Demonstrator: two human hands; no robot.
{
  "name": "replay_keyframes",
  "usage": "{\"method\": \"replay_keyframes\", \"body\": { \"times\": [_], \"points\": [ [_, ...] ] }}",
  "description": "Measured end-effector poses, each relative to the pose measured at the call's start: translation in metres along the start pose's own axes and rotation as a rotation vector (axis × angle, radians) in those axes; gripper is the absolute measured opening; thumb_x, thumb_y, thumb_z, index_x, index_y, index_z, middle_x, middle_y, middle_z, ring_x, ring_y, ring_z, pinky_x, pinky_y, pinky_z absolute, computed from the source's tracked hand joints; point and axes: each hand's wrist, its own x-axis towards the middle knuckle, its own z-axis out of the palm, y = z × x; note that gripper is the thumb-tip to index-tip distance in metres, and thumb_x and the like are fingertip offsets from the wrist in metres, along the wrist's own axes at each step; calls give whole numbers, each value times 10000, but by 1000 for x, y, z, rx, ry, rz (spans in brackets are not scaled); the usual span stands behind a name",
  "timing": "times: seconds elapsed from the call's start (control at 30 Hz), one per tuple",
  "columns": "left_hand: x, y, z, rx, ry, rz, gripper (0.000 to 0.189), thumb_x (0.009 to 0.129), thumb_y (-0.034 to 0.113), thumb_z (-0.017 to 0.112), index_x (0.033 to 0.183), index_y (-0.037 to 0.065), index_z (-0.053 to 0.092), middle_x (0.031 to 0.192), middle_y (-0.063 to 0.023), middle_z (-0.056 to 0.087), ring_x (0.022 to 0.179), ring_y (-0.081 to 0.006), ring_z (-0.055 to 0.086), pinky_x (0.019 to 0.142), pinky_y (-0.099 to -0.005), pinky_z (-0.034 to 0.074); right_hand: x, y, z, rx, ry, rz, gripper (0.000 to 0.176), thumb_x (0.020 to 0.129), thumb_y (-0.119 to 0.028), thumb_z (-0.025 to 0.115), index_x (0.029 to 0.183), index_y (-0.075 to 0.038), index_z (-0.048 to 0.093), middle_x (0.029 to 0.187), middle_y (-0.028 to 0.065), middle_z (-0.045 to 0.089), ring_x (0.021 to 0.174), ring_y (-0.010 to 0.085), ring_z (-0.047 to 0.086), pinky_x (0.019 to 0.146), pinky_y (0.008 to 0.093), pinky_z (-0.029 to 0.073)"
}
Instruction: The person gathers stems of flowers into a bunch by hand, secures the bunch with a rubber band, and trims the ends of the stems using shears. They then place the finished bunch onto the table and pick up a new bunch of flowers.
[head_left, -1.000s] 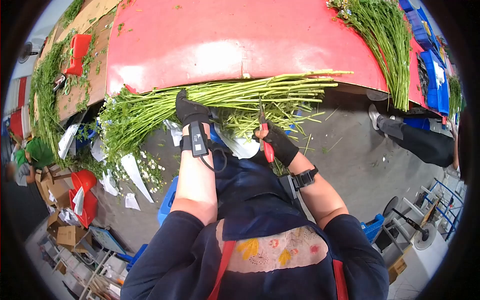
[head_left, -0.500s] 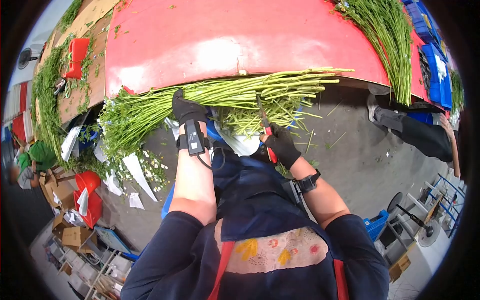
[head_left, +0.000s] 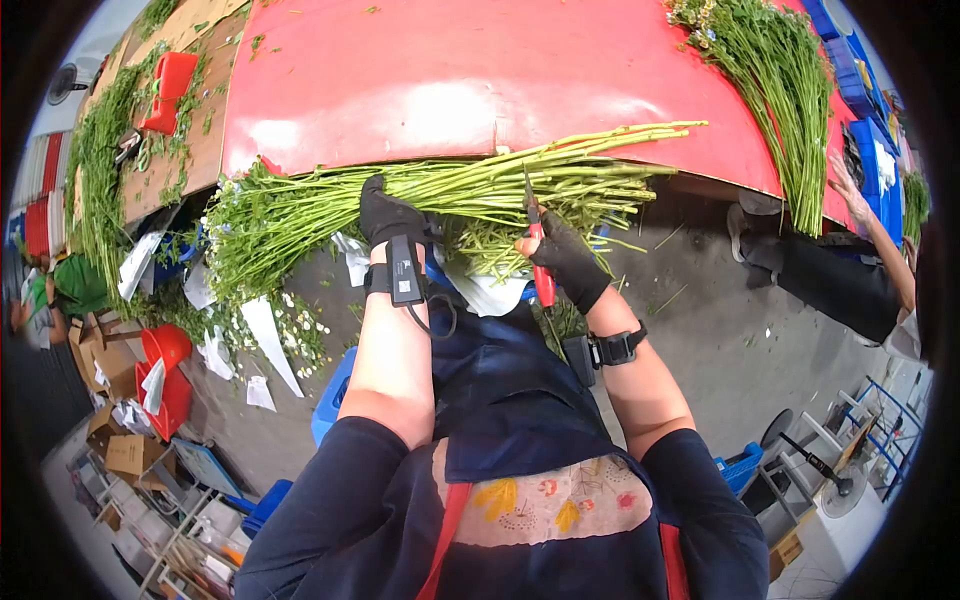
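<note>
A long bunch of green stems (head_left: 470, 186) lies along the near edge of the red table (head_left: 400, 100), its small flowers to the left and cut ends to the right. My left hand (head_left: 390, 212), in a black fingerless glove, is wrapped round the bunch near its middle. In my gloved right hand (head_left: 570, 262) are red-handled shears (head_left: 542, 272), their blades pointing up against the stems. Below the cut ends, short stem pieces (head_left: 510, 245) are heaped over a blue bin partly hidden by white paper (head_left: 490, 293).
Another stem bunch (head_left: 780, 110) lies at the table's right end, near blue crates (head_left: 875, 165). A person's arm (head_left: 885, 240) reaches in there. Red buckets (head_left: 168, 370) and cardboard boxes (head_left: 135, 455) stand at left. Flowers and paper litter the floor.
The shears and my right hand have turned slightly more upright. Some stems now angle higher over the table. The other person's hand has moved up to the table's right edge.
</note>
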Motion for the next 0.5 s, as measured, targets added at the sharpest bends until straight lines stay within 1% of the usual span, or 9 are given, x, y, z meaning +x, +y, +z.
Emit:
{"method": "replay_keyframes", "body": {
  "times": [0.03,0.1,0.13,0.23,0.27,0.33,0.37,0.4,0.5],
  "points": [
    [0,1,-1,4,7,3,241,783,217,530,946,47,583,982,-156,636,858,-345,604,822,-491,468,2,-3,0,-45,17,10,615,696,-320,670,1180,24,510,775,88,557,711,191,543,668,340,457],
    [7,0,-3,13,15,6,231,782,210,532,938,47,582,968,-151,638,841,-341,604,818,-485,468,5,2,1,-58,20,-12,490,710,-252,666,1090,27,537,731,97,568,686,173,562,624,342,458],
    [11,-2,-3,23,79,39,230,777,203,536,935,42,582,982,-151,635,855,-337,600,823,-479,466,5,9,-1,-48,9,-22,447,717,-225,661,1067,26,540,718,94,571,673,168,567,605,336,457],
    [-5,1,2,10,-22,-3,264,774,206,535,966,29,575,1016,-161,624,891,-348,592,844,-494,459,-8,0,-1,-24,-6,34,330,734,-147,642,1005,19,553,682,74,567,618,149,569,548,308,452],
    [-4,0,0,-9,-42,-17,258,791,227,540,965,41,581,1011,-143,624,885,-331,582,846,-471,450,-15,-9,1,-15,-8,67,293,739,-122,635,985,16,558,670,65,564,597,143,567,528,296,450],
    [1,1,-4,-51,-87,-42,252,824,270,549,964,66,594,1002,-108,624,872,-298,560,851,-426,432,-29,-25,4,1,44,50,254,737,-99,628,957,14,570,643,53,554,550,138,556,494,287,444],
    [5,0,-6,-55,-82,-27,250,820,264,550,966,66,594,1000,-110,623,873,-303,563,847,-435,435,-34,-28,6,11,71,42,235,737,-88,624,943,12,576,629,47,549,526,135,551,476,282,440],
    [9,-1,-8,-58,-77,-14,248,817,257,551,968,65,594,999,-112,623,875,-307,567,844,-443,437,-37,-23,10,257,130,237,222,736,-93,622,927,11,578,646,60,568,523,140,563,476,287,452],
    [-1,2,-2,-67,-90,-24,256,801,216,559,1000,58,590,1003,-117,623,874,-317,580,838,-454,452,-47,-1,5,155,105,217,255,732,-116,620,945,17,571,666,87,589,509,155,566,473,300,449]
  ]
}}
